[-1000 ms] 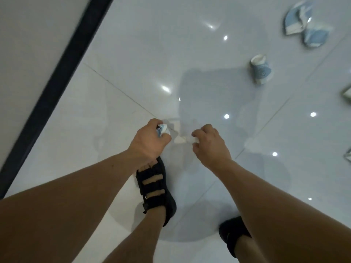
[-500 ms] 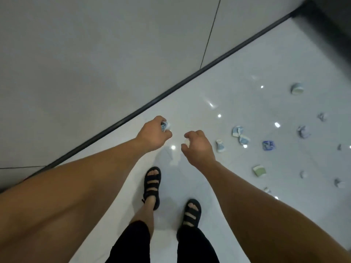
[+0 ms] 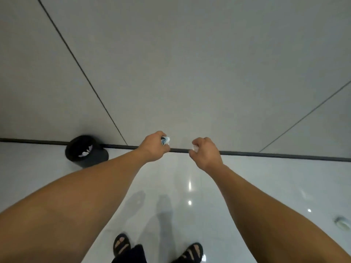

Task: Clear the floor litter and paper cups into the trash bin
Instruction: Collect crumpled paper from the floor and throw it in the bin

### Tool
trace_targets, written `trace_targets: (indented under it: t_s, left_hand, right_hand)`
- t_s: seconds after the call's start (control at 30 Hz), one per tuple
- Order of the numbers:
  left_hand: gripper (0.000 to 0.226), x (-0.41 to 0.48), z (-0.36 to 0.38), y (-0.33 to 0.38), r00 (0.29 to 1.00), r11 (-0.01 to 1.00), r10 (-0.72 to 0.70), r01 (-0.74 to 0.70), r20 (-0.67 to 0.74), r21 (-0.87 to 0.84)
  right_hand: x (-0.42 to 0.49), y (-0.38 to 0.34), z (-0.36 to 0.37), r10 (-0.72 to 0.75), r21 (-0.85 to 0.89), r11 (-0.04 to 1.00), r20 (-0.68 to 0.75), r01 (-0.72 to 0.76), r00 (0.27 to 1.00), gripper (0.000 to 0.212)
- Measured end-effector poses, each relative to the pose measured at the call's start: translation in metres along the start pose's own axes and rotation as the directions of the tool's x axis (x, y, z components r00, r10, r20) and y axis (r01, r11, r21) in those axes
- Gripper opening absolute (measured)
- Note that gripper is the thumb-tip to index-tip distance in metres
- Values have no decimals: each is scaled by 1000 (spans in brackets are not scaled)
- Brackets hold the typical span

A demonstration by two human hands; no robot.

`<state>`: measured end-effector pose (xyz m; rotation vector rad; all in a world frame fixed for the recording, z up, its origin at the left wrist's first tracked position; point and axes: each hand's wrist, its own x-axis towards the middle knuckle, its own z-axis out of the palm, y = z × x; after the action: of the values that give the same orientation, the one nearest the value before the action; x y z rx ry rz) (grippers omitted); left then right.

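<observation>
Litter (image 3: 165, 140) sits in left grip (image 3: 153, 147) and right grip (image 3: 206, 154), right of bin (image 3: 96, 157).

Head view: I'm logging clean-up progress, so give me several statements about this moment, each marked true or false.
1. The left hand holds a crumpled paper cup, blue and white. True.
2. The trash bin stands to the person's right. False: the trash bin stands to their left, by the baseboard.
3. The trash bin is empty. False: white litter lies inside it.
4. The right hand pinches a small white scrap. True.
5. A piece of litter lies on the floor at the far right. True.
</observation>
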<state>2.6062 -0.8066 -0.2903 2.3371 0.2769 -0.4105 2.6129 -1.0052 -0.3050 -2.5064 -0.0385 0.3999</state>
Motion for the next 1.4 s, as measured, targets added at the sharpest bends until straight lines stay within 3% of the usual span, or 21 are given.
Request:
trace_targets:
  t_s: [0.27,0.57,0.83,1.2,1.4]
  left_hand:
    - [38,-73,-164,-151,968,992,-113,97,-225,-84]
    - [38,-135,-333,-310,883,979,-203,172,-423,-111]
    - [46,-103,-387,-368,884,979,-193,141,-426,-150]
    - [42,15,-490,-427,898,972,-231,201,-374,-120]
    - [45,85,-512,-455,941,978,-204,185,-271,-93]
  right_hand:
    - [-13,-210,76,-267,-139,951,76,275,961,38]
    - [-32,-428,196,-490,-148,843,182,517,852,37]
    - [13,-501,241,-493,-171,830,223,532,841,38]
    - [154,-602,301,-483,-133,832,305,539,821,38]
    - [210,-625,333,-398,-156,874,314,460,862,42]
